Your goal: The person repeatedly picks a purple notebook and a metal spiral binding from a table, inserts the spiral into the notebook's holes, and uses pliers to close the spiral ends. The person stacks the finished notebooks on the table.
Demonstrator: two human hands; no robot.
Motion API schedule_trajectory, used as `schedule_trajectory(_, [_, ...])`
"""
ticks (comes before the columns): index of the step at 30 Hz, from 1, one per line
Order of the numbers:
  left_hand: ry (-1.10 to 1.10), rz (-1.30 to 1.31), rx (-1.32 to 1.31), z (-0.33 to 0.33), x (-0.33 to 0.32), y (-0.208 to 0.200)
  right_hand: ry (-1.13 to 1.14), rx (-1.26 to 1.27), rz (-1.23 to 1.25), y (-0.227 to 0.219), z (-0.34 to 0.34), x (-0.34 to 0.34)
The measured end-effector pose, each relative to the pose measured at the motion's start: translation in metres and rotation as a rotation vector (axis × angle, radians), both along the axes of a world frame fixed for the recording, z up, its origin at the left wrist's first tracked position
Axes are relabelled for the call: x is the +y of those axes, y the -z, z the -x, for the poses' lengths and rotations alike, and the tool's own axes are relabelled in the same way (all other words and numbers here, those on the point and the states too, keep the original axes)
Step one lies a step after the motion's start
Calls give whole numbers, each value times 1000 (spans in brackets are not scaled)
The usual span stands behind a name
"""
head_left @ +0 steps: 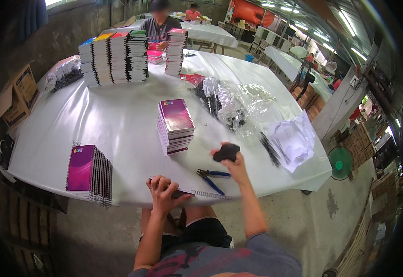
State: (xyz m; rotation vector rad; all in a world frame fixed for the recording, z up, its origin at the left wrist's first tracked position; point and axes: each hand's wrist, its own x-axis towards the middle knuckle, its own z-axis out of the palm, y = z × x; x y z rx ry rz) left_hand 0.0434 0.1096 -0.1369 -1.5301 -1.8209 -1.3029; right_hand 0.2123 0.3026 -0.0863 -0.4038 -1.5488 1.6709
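At the table's near edge, my left hand is closed on a purple-covered notebook, mostly hidden under the fingers. A wire spiral coil sticks out to the right from the notebook's edge. My right hand is raised to the right of it, gripping a small black pad-like object whose kind I cannot make out. Blue-handled cutting pliers lie with their handles spread between my hands. Ahead stands a stack of purple notebooks. Further left, coil-bound purple notebooks sit in another pile.
Tall stacks of colored notebooks stand at the far left of the white-covered table. Plastic bags with black coils lie at right, near white crumpled sheeting and loose coils. Another person sits across.
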Motion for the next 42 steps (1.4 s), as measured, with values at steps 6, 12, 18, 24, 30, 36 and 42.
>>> schedule_trajectory(6, [38,15,-3,1,2,5,-538,-142,-144,5,19,-49])
schedule_trajectory(12, [29,22,-14,1,1,5,-420,-339,-165,15,14,-44])
schedule_trajectory(18, [38,29,-5,0,1,3,-431,-290,-177,9,10,-48])
schedule_trajectory(24, [45,6,-31,1,0,0,-432,-268,-276,0,14,-49])
schedule_trajectory(30, [86,44,-45,4,2,1,-240,-523,-368,22,15,-45])
schedule_trajectory(36, [101,27,-50,4,2,3,-364,-122,-190,-2,18,-63])
schedule_trajectory(42, [120,35,-45,5,0,5,-189,-550,-411,7,23,-53])
